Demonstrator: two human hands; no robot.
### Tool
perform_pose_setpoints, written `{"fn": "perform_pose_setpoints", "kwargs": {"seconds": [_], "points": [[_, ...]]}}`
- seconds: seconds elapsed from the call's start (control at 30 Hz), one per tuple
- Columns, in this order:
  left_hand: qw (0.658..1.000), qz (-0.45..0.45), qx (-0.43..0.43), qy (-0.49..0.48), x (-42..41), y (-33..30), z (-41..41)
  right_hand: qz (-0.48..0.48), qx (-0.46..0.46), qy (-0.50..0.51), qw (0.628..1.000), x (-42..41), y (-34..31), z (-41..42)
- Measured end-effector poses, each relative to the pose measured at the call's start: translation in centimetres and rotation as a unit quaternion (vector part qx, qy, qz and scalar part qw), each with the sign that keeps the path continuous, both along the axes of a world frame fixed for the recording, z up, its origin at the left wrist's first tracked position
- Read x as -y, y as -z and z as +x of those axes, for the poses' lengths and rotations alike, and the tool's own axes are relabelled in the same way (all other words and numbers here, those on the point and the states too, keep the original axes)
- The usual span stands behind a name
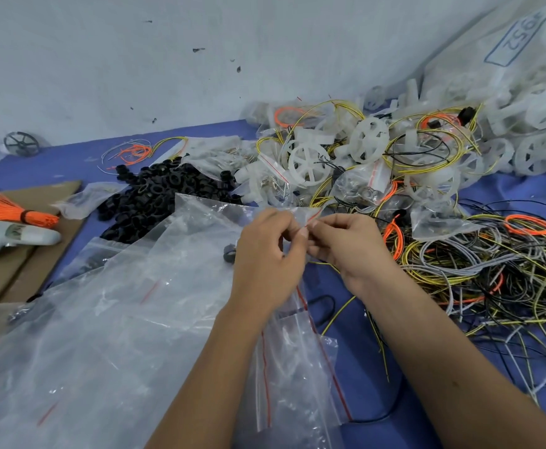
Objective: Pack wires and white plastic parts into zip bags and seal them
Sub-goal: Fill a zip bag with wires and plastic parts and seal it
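**Both hands pinch the mouth of a clear zip bag**

The left hand (266,251) and the right hand (346,246) meet at the centre, fingertips curled in and pinching the red-striped top edge of a small clear zip bag (300,222). The thumbs and forefingers of both hands close on the thin plastic; what lies inside the bag cannot be told.

Taking that bag as the landmark: just beyond it lies a heap of white plastic wheels (308,163) mixed with filled zip bags and yellow wire. To its right sprawls a tangle of loose wires (492,270), yellow, grey, black and orange. To its left sits a pile of black rings (164,189), and farther left an orange wire bundle (9,210) rests on cardboard (22,270) beside a white controller (6,239). Below it, near the forearms, spread empty zip bags (119,319) on the blue table (355,351).
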State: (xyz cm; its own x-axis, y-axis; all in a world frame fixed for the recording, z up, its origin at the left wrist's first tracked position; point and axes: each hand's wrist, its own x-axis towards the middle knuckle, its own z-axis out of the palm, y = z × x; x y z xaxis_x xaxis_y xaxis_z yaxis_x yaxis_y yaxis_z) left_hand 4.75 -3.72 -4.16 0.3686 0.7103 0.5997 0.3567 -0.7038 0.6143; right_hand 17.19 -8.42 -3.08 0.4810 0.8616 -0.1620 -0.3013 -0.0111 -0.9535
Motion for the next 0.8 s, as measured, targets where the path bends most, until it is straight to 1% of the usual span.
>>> {"fn": "perform_pose_setpoints", "kwargs": {"seconds": [0.07,0.13,0.2,0.23,0.27,0.33,0.47,0.5,0.53,0.6,0.63,0.73,0.77,0.8], "points": [[1.0,0.005,0.018,0.015,0.0,-0.1,0.0,0.019,-0.02,0.042,0.999,-0.1,0.1,-0.1],[0.999,0.008,0.032,0.026,-0.2,-0.1,0.0,0.033,-0.064,0.06,0.996,-0.3,0.2,-0.2],[0.999,0.003,0.045,0.03,-0.3,-0.1,0.1,0.035,-0.156,0.048,0.986,-0.4,0.1,-0.1],[0.998,-0.006,0.054,0.026,-0.3,0.0,0.1,0.025,-0.203,0.028,0.978,-0.3,0.0,0.0],[0.998,-0.016,0.064,0.02,-0.4,0.0,0.0,0.006,-0.232,0.004,0.973,-0.3,-0.1,0.2],[0.996,-0.045,0.08,0.012,-0.7,0.3,-0.1,-0.033,-0.234,-0.028,0.971,-0.2,-0.4,0.8],[0.984,-0.142,0.109,0.011,-0.9,0.5,-0.4,-0.014,-0.254,-0.026,0.967,-0.2,-0.6,1.1],[0.98,-0.163,0.114,0.014,-0.9,0.4,-0.4,-0.006,-0.227,-0.021,0.974,-0.2,-0.5,0.9],[0.976,-0.18,0.119,0.018,-0.9,0.4,-0.4,-0.004,-0.173,-0.015,0.985,-0.3,-0.3,0.7],[0.97,-0.202,0.137,0.022,-0.8,0.3,-0.4,-0.008,-0.026,0.003,1.0,-0.4,0.2,0.4],[0.968,-0.206,0.144,0.021,-0.8,0.2,-0.5,-0.011,0.047,0.018,0.999,-0.4,0.4,0.4],[0.968,-0.202,0.149,0.019,-0.8,0.0,-0.8,-0.024,0.203,0.063,0.977,-0.3,0.8,1.0],[0.967,-0.204,0.151,0.019,-0.8,0.0,-0.8,-0.032,0.26,0.072,0.962,-0.3,1.0,1.1],[0.965,-0.21,0.156,0.02,-0.8,-0.1,-0.9,-0.042,0.337,0.083,0.937,-0.3,1.2,1.1]]}}
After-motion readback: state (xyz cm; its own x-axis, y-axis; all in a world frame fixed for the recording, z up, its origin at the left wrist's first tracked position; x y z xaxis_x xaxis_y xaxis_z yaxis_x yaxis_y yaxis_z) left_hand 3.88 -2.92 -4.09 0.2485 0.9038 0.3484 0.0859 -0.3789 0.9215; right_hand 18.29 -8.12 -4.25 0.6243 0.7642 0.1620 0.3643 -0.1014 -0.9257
